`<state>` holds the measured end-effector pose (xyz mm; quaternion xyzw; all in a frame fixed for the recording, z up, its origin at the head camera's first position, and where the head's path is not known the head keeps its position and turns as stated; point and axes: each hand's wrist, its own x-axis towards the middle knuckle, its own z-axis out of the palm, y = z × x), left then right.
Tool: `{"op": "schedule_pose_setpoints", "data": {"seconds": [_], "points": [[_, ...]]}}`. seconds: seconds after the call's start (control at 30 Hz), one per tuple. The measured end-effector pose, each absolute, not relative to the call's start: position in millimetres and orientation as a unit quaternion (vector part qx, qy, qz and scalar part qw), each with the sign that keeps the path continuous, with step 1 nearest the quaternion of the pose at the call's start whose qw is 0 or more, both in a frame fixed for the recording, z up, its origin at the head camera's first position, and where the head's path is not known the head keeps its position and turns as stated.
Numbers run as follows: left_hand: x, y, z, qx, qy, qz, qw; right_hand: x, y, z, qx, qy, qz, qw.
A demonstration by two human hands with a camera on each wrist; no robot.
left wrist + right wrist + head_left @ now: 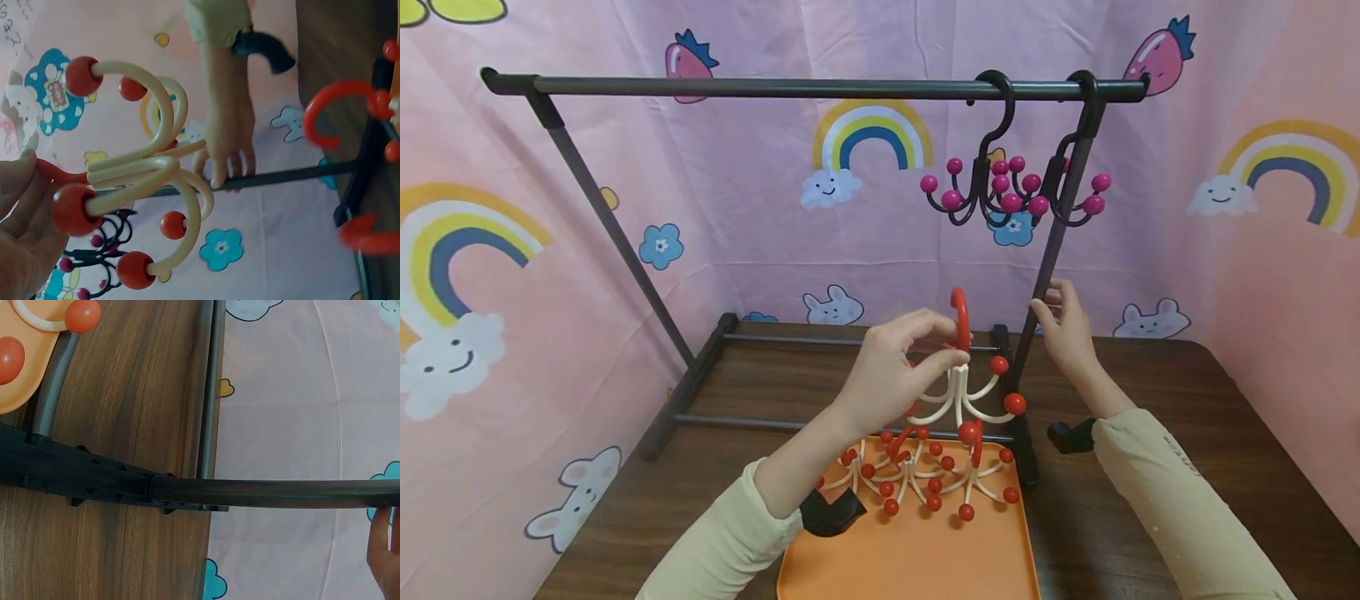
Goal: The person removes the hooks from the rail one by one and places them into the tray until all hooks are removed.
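Observation:
My left hand [895, 358] holds a cream claw-shaped hanger [958, 387] by its red hook, above the orange tray [917, 554]. In the left wrist view the hanger [156, 165] spreads its curved prongs, tipped with red balls. My right hand [1067, 329] grips the right post [1060, 225] of a dark clothes rack, thumb and fingers about it. In the right wrist view only some fingers [378, 544] show, against the post. Two black hangers with pink balls, one nearer the middle [981, 179] and one by the post [1056, 179], hang from the rack's top bar [775, 87].
Several more red-and-cream hangers [910, 475] lie at the tray's far end. The rack's base foot [1022, 450] stands on the brown wooden table [1120, 533], close to the tray's right corner. Patterned cloth [880, 250] encloses the back and sides.

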<state>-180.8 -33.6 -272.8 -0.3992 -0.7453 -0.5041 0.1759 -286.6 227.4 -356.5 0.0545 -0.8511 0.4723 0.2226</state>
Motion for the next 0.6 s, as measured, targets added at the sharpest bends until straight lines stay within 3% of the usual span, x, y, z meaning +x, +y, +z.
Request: {"op": "schedule_pose_setpoints", "data": {"seconds": [0.6], "points": [[-149.9, -20.4, -340.4, -0.438, -0.730, -0.521, 0.061, -284.5, 226.8, -355.6, 0.048, -0.853, 0.474, 0.214]]}}
